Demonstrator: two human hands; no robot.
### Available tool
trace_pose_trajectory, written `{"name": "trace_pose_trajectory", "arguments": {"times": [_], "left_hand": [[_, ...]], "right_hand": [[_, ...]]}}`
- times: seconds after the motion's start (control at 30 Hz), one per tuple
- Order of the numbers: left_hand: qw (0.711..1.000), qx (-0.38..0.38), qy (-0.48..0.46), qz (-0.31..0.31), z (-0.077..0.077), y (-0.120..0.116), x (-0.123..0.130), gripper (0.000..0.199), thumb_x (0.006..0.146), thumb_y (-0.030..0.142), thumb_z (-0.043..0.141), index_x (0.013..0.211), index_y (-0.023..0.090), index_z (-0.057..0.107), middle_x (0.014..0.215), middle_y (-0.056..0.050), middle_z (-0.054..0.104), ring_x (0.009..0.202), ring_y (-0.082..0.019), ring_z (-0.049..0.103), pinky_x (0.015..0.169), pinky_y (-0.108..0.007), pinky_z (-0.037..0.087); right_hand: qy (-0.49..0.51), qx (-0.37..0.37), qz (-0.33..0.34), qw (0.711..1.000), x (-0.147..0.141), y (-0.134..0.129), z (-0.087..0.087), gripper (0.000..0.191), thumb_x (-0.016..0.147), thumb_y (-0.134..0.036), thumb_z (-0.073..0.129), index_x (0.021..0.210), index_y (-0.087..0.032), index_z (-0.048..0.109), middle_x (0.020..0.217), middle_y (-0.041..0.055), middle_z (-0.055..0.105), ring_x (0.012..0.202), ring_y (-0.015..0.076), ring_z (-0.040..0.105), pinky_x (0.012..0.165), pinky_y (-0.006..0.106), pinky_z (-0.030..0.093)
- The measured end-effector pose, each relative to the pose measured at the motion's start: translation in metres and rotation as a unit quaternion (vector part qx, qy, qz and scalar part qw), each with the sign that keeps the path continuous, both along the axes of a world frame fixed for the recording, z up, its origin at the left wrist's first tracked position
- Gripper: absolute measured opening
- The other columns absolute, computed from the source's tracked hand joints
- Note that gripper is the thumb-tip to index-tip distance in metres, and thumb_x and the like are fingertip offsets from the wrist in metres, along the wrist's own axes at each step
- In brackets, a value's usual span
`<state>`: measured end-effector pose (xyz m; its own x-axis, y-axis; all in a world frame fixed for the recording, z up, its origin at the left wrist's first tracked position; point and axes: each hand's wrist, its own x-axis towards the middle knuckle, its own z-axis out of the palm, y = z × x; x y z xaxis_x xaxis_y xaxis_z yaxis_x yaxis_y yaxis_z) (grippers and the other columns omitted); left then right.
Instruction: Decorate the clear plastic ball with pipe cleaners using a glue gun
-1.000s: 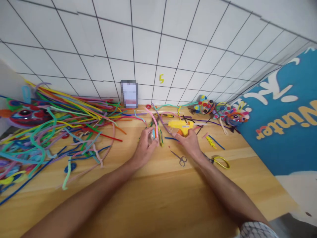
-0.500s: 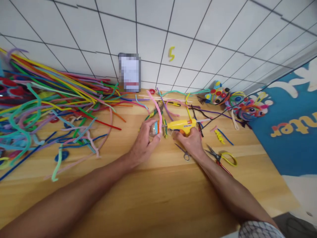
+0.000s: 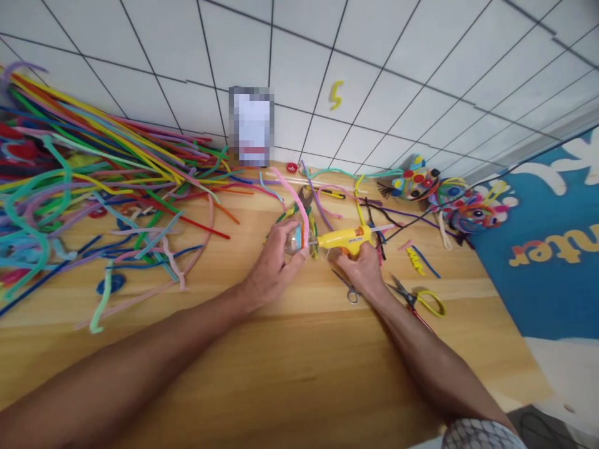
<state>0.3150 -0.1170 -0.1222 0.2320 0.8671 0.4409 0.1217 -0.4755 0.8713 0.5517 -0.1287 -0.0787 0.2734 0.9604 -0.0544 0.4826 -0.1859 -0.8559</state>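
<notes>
Right hand (image 3: pixel 359 267) gripping the yellow glue gun (image 3: pixel 340 239) has just closed in on the pink pipe cleaner (image 3: pixel 299 202); left hand (image 3: pixel 275 263) holds the clear plastic piece (image 3: pixel 292 241). Gluing looks underway.

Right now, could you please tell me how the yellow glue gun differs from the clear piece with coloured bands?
The glue gun is mostly solid yellow; the clear piece is see-through, with blue and orange bands. The glue gun is long with a handle; the clear piece is shorter and rounded. The right grip holds the glue gun; the left grip holds the clear piece. Both are in hand, close together.
</notes>
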Motion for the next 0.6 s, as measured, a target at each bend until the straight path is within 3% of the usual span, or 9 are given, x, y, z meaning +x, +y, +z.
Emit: {"name": "trace_pose_trajectory", "arguments": {"times": [0.13,0.27,0.47,0.6], "left_hand": [[1.0,0.005,0.002,0.0,0.0002,0.0001,0.0009,0.05,0.114,0.029,0.065,0.161,0.031,0.05,0.167,-0.017,0.058,0.162,-0.036,0.057,0.138,-0.069,0.048],[1.0,0.022,0.011,0.001,0.0031,0.0002,0.0004,0.051,0.114,0.027,0.067,0.162,0.031,0.049,0.165,-0.016,0.06,0.161,-0.035,0.058,0.137,-0.065,0.049],[0.998,0.056,0.025,0.005,0.0073,-0.0002,0.0006,0.051,0.113,0.026,0.068,0.161,0.027,0.049,0.163,-0.019,0.063,0.16,-0.036,0.059,0.135,-0.063,0.051],[0.995,0.089,0.031,0.016,0.0091,0.0002,0.002,0.049,0.112,0.024,0.067,0.158,0.026,0.05,0.158,-0.018,0.067,0.155,-0.035,0.064,0.131,-0.061,0.054]], "right_hand": [[-0.011,-0.01,-0.019,1.0,0.0003,0.0002,-0.0014,0.027,0.068,-0.051,0.076,0.071,-0.027,0.064,0.064,-0.0003,0.066,0.063,0.0199,0.057,0.061,0.034,0.046],[-0.008,0.005,-0.025,1.0,0.0008,0.0009,-0.0025,0.022,0.067,-0.045,0.076,0.076,-0.027,0.068,0.07,0.0021,0.072,0.07,0.0224,0.064,0.064,0.034,0.051],[-0.017,0.034,-0.018,0.999,0.0045,0.0,-0.0047,0.023,0.07,-0.047,0.073,0.076,-0.025,0.069,0.066,-0.0011,0.068,0.065,0.0194,0.058,0.065,0.034,0.051],[-0.006,0.053,-0.015,0.998,0.0053,-0.0008,-0.0039,0.025,0.069,-0.047,0.075,0.08,-0.025,0.069,0.072,0.0006,0.07,0.07,0.021,0.062,0.07,0.035,0.055]]}}
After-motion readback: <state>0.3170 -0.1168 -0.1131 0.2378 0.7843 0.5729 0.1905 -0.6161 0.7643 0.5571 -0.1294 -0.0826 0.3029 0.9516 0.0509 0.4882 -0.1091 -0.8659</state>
